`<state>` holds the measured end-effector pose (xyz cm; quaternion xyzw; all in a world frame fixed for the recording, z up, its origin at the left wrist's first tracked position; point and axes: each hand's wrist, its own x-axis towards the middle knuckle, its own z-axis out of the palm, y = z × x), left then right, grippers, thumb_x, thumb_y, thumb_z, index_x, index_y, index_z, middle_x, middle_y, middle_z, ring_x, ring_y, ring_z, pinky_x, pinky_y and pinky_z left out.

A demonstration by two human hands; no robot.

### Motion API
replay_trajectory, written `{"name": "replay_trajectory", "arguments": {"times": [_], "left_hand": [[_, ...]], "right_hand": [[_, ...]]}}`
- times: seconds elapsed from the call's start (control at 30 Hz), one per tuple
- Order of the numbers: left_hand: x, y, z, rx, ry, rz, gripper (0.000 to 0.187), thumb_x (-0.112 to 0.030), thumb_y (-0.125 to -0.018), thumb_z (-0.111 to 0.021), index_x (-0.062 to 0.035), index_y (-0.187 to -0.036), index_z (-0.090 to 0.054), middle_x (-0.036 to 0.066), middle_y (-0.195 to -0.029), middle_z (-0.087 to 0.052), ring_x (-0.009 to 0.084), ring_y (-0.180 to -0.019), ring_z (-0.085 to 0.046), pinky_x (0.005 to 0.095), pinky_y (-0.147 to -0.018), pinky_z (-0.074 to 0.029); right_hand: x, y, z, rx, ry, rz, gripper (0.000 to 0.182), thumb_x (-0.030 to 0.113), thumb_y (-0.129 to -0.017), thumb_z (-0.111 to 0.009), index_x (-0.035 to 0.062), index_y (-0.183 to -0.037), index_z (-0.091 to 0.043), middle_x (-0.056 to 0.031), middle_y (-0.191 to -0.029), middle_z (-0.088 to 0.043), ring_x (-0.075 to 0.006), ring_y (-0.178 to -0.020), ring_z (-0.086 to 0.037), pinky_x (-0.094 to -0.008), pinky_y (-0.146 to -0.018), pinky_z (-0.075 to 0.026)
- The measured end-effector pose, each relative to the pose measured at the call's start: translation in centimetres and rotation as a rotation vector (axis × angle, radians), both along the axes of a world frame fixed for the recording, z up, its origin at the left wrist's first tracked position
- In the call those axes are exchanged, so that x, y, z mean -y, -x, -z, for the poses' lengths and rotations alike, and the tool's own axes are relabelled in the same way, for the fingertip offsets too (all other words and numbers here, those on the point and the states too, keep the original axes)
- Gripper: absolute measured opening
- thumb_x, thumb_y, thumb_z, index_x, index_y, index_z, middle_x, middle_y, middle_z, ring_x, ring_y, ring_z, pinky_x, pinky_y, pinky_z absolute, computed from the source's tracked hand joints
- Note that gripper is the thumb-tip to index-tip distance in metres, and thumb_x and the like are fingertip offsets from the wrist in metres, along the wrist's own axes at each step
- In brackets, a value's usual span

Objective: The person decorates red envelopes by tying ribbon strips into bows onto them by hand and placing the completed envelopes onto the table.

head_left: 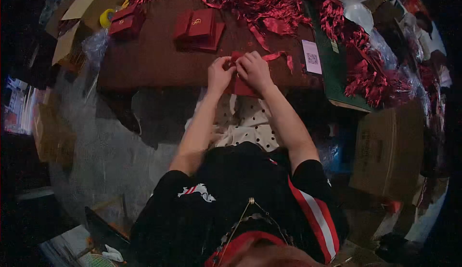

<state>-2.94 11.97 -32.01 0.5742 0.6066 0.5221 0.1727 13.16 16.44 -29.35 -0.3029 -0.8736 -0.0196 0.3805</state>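
At the table's near edge, my left hand [221, 76] and my right hand [254, 72] meet with bent, pinching fingers over a flat red piece [244, 89], perhaps a small box or bag. A shiny red ribbon [279, 56] trails rightward from beside my right hand. Both hands appear to pinch ribbon, but the fingertips hide most of what lies between them. Just beyond my left hand lies a stack of red boxes or bags [198, 25] with a gold mark on top.
The dark red table [149, 65] also carries a heap of red ribbons [269, 2], another red stack [126, 21] and a card with a QR code [312, 56]. A green board [339, 81] is at right. Cardboard boxes [385, 151] stand around the table.
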Motion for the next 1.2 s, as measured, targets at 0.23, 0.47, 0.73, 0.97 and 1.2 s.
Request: {"name": "replay_trajectory", "arguments": {"times": [0.23,0.47,0.73,0.97,1.2], "left_hand": [[0.5,-0.1,-0.7,0.007,0.036,0.048,0.032,-0.006,-0.079,-0.077,0.0006,-0.109,-0.068,0.014,-0.103,-0.067,0.0295,-0.102,-0.066,0.0371,-0.091,-0.051],[-0.8,3.6,-4.6,-0.103,0.342,0.473,0.046,0.005,-0.084,-0.057,-0.0056,-0.128,-0.065,0.009,-0.114,-0.054,0.02,-0.104,-0.057,0.0295,-0.086,-0.046],[-5.3,2.8,-4.5,-0.104,0.425,0.428,0.027,-0.002,-0.088,-0.065,-0.0033,-0.114,-0.071,0.01,-0.099,-0.062,0.0257,-0.092,-0.062,0.0354,-0.084,-0.05],[-4.1,1.4,-3.7,-0.428,0.166,0.302,0.017,-0.005,-0.086,-0.068,-0.0072,-0.102,-0.07,0.008,-0.106,-0.06,0.0301,-0.095,-0.065,0.0418,-0.078,-0.053],[-0.4,3.8,-5.9,-0.573,0.224,0.191,0.008,-0.013,-0.09,-0.068,-0.0114,-0.097,-0.072,0.007,-0.103,-0.061,0.0321,-0.088,-0.066,0.0444,-0.07,-0.054]], "right_hand": [[0.3,0.6,0.6,-0.145,0.333,0.03,0.013,0.019,-0.082,-0.074,0.0104,-0.09,-0.068,-0.0068,-0.089,-0.064,-0.0316,-0.088,-0.06,-0.0434,-0.074,-0.051],[-0.6,0.0,0.1,-0.274,0.465,0.151,0.019,0.022,-0.073,-0.083,0.0098,-0.083,-0.072,-0.0081,-0.094,-0.057,-0.0294,-0.095,-0.057,-0.0425,-0.081,-0.048],[-3.5,-0.8,-0.1,-0.322,0.66,0.16,0.022,0.026,-0.072,-0.084,0.0086,-0.083,-0.076,-0.0083,-0.087,-0.06,-0.0275,-0.09,-0.061,-0.0395,-0.078,-0.049],[-3.1,-2.0,-0.6,-0.214,0.591,-0.021,0.031,0.016,-0.07,-0.085,0.0054,-0.095,-0.069,-0.0078,-0.094,-0.063,-0.0248,-0.088,-0.061,-0.0351,-0.076,-0.05],[-2.6,-1.1,-0.5,-0.152,0.711,0.016,0.048,0.017,-0.072,-0.086,0.0077,-0.112,-0.061,-0.0132,-0.111,-0.056,-0.0343,-0.108,-0.052,-0.0432,-0.091,-0.047]]}}
